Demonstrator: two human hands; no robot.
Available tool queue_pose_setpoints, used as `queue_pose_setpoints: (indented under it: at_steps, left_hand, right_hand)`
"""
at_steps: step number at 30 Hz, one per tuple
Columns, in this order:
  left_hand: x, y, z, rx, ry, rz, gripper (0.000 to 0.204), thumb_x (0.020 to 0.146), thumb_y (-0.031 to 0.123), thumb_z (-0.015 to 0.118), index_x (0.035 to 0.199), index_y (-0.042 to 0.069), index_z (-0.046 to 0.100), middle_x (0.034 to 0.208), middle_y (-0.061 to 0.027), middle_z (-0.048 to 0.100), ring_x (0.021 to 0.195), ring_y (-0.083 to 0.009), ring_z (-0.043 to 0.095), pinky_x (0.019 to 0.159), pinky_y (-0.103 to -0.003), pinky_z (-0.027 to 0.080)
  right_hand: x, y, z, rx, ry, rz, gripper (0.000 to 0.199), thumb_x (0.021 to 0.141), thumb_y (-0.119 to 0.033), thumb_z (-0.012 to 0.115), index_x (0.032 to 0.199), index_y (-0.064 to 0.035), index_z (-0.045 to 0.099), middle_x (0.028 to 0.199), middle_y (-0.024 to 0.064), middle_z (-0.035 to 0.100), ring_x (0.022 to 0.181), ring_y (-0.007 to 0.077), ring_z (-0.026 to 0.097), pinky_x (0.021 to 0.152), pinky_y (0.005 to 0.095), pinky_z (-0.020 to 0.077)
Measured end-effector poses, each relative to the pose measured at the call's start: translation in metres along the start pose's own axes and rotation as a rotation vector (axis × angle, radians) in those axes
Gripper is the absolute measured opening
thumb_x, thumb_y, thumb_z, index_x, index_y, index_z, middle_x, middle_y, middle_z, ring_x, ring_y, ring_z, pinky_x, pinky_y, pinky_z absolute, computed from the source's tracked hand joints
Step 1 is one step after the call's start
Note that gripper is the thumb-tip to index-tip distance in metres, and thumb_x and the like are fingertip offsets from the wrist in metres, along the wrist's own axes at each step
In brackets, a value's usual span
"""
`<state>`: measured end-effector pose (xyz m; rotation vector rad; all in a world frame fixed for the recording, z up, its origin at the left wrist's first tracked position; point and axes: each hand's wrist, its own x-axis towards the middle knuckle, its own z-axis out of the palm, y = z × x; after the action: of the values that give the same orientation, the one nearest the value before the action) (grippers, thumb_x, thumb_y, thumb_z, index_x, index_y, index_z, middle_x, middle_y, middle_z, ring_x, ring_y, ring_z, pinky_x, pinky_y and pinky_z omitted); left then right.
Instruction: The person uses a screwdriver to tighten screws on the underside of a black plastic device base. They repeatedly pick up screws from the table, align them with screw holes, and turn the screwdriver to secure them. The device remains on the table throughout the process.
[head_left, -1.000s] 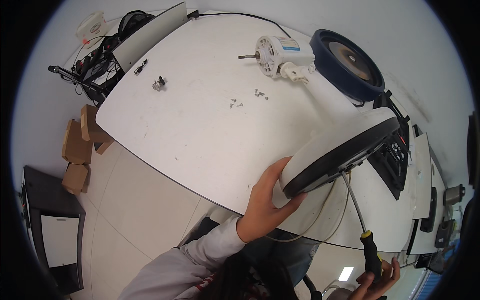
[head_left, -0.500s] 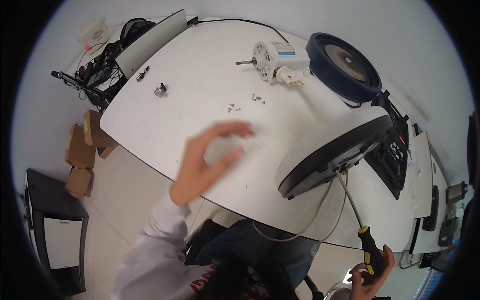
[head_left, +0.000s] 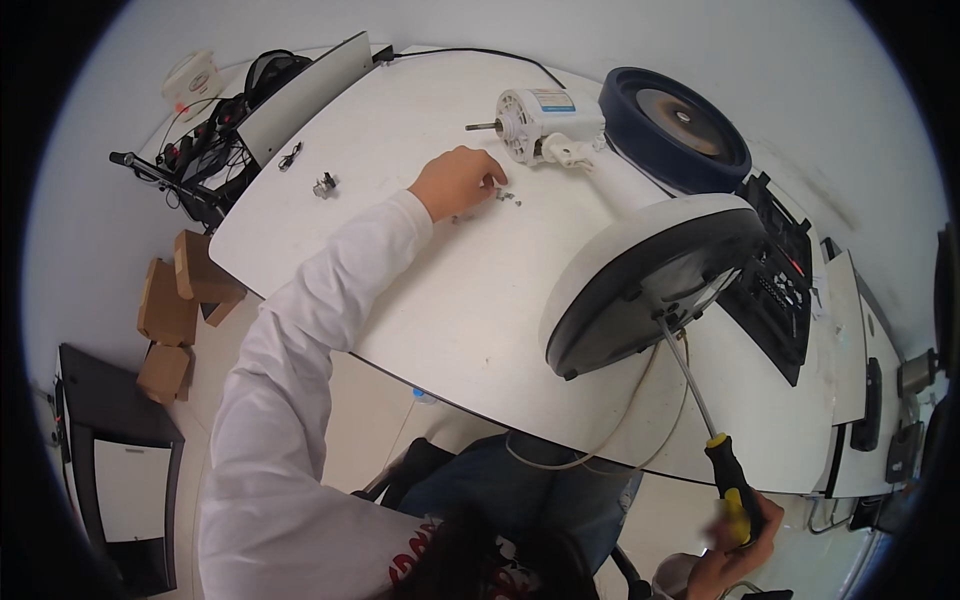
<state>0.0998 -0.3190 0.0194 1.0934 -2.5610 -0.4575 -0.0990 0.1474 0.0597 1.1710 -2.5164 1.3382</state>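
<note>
Has just taken the left hand (head_left: 458, 182) off the rim of the tilted round base (head_left: 640, 285) and brought it across to the small screws (head_left: 508, 198). Curls its fingers downward just beside them; cannot tell from this view whether pinching one or only touching the table.

Grips the screwdriver (head_left: 725, 462) low on its black-and-yellow handle with the right hand (head_left: 748, 548), fingers wrapped round, partly blurred. Keeps the tip against the black underside, turned more into view than a second ago.

Leaves the base on the right part of the tabletop, no hand on it directly. Frees one hand for loose hardware, by the look of it; calls for a steady tool, with some risk of the base rocking.

On the white table (head_left: 400, 120): note a white motor (head_left: 545, 125) with shaft pointing left, a dark blue ring (head_left: 680, 130) behind, an open black tool case (head_left: 775, 285) at right, a small metal part (head_left: 326, 186) at left.

In the room: note cardboard boxes (head_left: 165, 300) and a dark cabinet (head_left: 130, 490) with a white door, both at left, on pale tiles.
</note>
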Motion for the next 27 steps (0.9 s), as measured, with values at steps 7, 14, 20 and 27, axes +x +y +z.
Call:
queue_pose_setpoints:
  at_steps: [7,14,20,27]
  left_hand:
    - [0.007,0.01,0.005,0.139,0.026,-0.001,0.022,0.076,0.01,0.058,0.093,0.018,0.069,0.087,-0.0043,0.066,0.084,-0.0215,0.062,0.072,-0.032,0.049]
    - [0.008,0.002,0.009,0.279,0.028,0.054,0.018,0.075,0.013,0.06,0.089,0.019,0.069,0.086,-0.0039,0.065,0.086,-0.0215,0.061,0.071,-0.033,0.049]
    - [0.005,0.003,0.004,0.229,0.023,0.061,0.01,0.074,0.014,0.062,0.083,0.013,0.066,0.085,-0.0027,0.064,0.082,-0.0225,0.06,0.07,-0.034,0.047]
    - [-0.014,0.003,-0.018,0.12,0.148,0.026,0.009,0.073,0.011,0.062,0.082,0.009,0.062,0.077,-0.0051,0.064,0.071,-0.0211,0.061,0.064,-0.032,0.048]
  right_hand:
    - [0.006,-0.013,-0.001,-0.123,-0.045,-0.245,0.053,0.087,-0.046,0.053,0.103,0.0042,0.052,0.067,0.0124,0.058,0.049,0.0148,0.052,0.046,0.0236,0.04]
    - [0.004,-0.009,0.009,0.023,0.013,-0.051,0.055,0.082,-0.053,0.053,0.088,0.0008,0.045,0.059,0.0013,0.046,0.051,0.0071,0.042,0.046,0.0209,0.0294]
    - [0.004,-0.007,0.014,0.022,0.039,-0.042,0.056,0.081,-0.055,0.053,0.087,0.0001,0.045,0.056,0.0008,0.046,0.05,0.0073,0.043,0.047,0.0205,0.0301]
    - [0.0,-0.007,0.018,0.084,0.018,-0.028,0.058,0.082,-0.057,0.05,0.088,0.001,0.043,0.052,0.0024,0.047,0.049,0.009,0.047,0.048,0.0203,0.0324]
